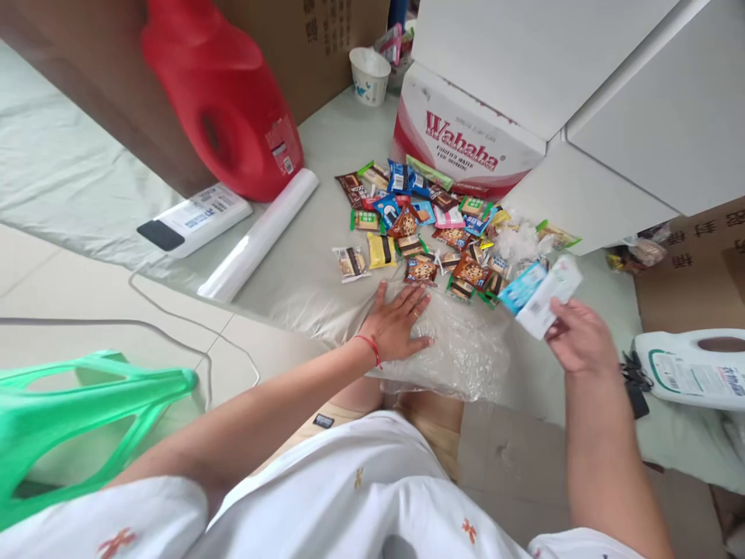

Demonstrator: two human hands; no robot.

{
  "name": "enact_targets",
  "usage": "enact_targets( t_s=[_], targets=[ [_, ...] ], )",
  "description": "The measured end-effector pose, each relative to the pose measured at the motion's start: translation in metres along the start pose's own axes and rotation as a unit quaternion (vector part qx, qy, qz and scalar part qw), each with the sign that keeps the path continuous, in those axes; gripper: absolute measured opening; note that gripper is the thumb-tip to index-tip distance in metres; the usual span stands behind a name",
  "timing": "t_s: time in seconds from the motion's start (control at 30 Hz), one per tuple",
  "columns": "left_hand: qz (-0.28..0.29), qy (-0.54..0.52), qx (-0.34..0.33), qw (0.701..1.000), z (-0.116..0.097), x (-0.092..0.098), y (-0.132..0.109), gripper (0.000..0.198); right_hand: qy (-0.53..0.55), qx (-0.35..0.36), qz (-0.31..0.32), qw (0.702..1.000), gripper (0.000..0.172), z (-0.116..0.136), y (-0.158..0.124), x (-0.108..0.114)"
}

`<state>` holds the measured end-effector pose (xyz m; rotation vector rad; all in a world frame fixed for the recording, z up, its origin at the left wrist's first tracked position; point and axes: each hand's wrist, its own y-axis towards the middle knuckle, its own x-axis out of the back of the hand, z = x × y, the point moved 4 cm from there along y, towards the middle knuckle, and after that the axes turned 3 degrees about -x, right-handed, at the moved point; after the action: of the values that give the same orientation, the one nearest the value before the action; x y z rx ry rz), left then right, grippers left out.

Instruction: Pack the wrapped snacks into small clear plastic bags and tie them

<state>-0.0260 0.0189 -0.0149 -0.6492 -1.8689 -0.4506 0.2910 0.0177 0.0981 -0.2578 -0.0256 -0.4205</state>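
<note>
My left hand [399, 318] lies flat with fingers stretched out on a clear plastic bag [466, 349] spread at the near edge of the table. My right hand [579, 338] is closed on a few flat snack packets [541, 291], white and light blue, held up just right of the pile. A heap of several small wrapped snacks [431, 225] in brown, blue, yellow and green lies on the table just beyond my left hand's fingertips.
A white Wahaha carton [466, 144] stands behind the snacks. At left are a red jug [226, 101], a clear film roll [261, 233] and a white box [195, 219]. A paper cup [369, 75] stands at the back, a white jug [692, 369] at right, a green bag [70, 411] near left.
</note>
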Motion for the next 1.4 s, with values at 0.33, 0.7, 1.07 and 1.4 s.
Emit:
enact_targets(
  t_s=[0.33,0.7,1.07,1.4],
  targets=[
    [0.004,-0.001,-0.017,1.0,0.0,0.002,-0.001,0.099,-0.285,-0.016,0.053,0.957,0.045,-0.088,-0.045,-0.067],
    [-0.032,0.013,-0.003,0.999,0.0,0.001,-0.001,0.061,-0.32,0.008,-0.028,0.947,0.055,-0.11,-0.071,-0.086],
    [-0.04,0.017,-0.003,0.999,0.0,0.0,0.0,0.059,-0.616,0.17,-0.002,0.769,0.062,-0.097,-0.079,-0.153],
    [-0.053,0.007,0.002,0.999,-0.001,0.0,-0.001,0.059,-0.515,0.22,0.056,0.826,0.062,-0.128,-0.08,-0.132]
  ],
)
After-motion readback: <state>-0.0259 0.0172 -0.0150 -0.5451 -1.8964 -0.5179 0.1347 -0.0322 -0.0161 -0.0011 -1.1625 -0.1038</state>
